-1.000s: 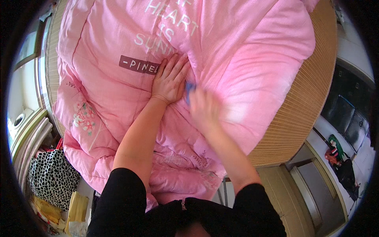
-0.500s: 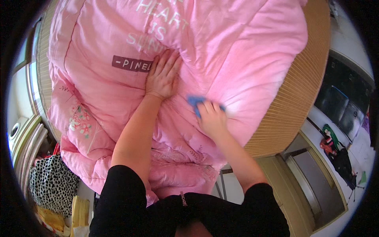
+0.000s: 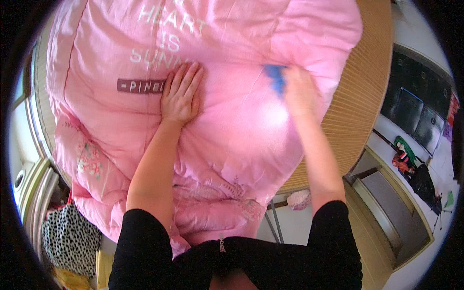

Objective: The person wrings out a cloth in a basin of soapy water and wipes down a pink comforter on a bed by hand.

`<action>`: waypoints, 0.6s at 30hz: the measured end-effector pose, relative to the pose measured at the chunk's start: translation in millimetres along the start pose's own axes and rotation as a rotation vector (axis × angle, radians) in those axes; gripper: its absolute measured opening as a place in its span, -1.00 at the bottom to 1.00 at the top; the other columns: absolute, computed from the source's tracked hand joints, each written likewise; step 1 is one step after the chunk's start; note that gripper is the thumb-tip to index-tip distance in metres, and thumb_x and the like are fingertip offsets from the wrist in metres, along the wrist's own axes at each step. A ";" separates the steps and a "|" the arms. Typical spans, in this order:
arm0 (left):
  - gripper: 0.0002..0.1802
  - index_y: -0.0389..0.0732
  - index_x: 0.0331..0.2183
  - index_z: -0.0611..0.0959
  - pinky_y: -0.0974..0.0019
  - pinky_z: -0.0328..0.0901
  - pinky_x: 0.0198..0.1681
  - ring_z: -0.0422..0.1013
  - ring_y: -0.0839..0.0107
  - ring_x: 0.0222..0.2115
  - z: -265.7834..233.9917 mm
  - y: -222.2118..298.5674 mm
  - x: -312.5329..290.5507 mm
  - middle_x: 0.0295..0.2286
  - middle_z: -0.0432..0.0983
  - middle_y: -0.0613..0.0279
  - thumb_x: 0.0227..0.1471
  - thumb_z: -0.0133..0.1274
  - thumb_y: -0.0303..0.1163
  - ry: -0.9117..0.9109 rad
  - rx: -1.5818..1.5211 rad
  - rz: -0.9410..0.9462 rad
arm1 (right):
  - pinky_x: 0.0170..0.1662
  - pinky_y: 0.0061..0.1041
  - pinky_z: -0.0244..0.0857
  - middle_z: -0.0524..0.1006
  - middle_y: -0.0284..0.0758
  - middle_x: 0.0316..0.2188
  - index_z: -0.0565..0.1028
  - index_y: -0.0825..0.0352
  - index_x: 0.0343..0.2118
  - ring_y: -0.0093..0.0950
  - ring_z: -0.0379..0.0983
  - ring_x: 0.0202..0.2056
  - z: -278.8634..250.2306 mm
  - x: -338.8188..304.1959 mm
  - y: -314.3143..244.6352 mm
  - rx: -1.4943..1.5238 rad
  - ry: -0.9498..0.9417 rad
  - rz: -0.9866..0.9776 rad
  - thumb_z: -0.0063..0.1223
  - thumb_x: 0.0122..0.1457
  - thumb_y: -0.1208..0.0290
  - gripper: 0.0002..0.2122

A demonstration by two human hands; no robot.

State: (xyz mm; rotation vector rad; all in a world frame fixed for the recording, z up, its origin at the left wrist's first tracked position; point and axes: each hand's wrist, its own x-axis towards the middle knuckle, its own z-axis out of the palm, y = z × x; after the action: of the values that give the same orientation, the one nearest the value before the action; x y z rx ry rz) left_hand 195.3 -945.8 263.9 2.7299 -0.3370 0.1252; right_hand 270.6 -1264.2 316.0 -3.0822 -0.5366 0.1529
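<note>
A thick pink quilt with pale lettering and small flower prints is spread over a bed mat. My left hand lies flat on it beside a dark printed label patch, fingers stretched out and pressing into the fabric. Farther right, near the quilt's right side, my right hand holds a blue cloth, which pokes out to the left of the fingers. That hand is blurred by motion, and part of the cloth is hidden under it.
The ribbed tan mat shows along the right of the quilt. A wooden cabinet with an open compartment stands at the lower right, near a green-haired doll. At the lower left sits a black-and-white spotted fabric bundle.
My right hand has swept the blue cloth away from me and to the right across the quilt. My left hand stays flat on the same part of the fabric while the view has shifted slightly.
</note>
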 end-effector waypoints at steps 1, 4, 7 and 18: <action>-0.40 -0.07 0.15 0.37 0.05 0.00 0.24 0.14 0.21 0.18 -0.6 -4.1 -2.9 0.18 0.22 0.27 0.02 -0.14 -0.31 0.021 0.009 -0.012 | -0.20 -0.27 0.34 0.48 -0.26 -0.25 0.49 0.21 -0.29 -0.24 0.42 -0.22 -27.5 -1.9 24.0 -0.027 -0.217 0.365 -0.16 0.20 0.32 -0.83; -0.41 -0.10 0.14 0.39 0.03 -0.02 0.25 0.14 0.18 0.18 2.8 0.0 1.8 0.17 0.22 0.25 0.02 -0.15 -0.33 0.066 -0.002 -0.037 | -0.15 -0.27 0.40 0.49 -0.32 -0.20 0.51 0.10 -0.13 -0.29 0.45 -0.13 -65.1 -56.4 87.6 -0.214 -0.208 0.626 0.16 0.02 0.31 -0.70; -0.41 -0.11 0.13 0.40 0.02 -0.04 0.25 0.13 0.16 0.19 -0.8 -1.1 -2.4 0.17 0.22 0.23 0.01 -0.13 -0.32 0.044 0.022 -0.044 | -0.03 -0.28 0.28 0.49 -0.30 -0.20 0.51 0.11 -0.12 -0.25 0.41 -0.14 -74.2 -25.8 -36.5 0.316 0.241 0.266 0.21 -0.05 0.38 -0.65; -0.39 -0.09 0.14 0.39 0.07 -0.04 0.26 0.13 0.18 0.19 7.1 -1.7 -4.4 0.18 0.22 0.24 -0.01 -0.15 -0.34 0.100 0.100 0.010 | -0.23 -0.45 0.42 0.48 -0.24 -0.21 0.53 0.21 -0.13 -0.36 0.50 -0.27 -56.9 -98.6 69.8 -0.149 -0.346 0.672 0.05 0.09 0.49 -0.75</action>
State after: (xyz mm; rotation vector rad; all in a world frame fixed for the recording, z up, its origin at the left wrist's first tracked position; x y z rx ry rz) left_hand 191.8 -946.0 256.1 2.8085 -0.3248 0.2880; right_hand 207.3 -1362.8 380.2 -3.2529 0.5400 0.6786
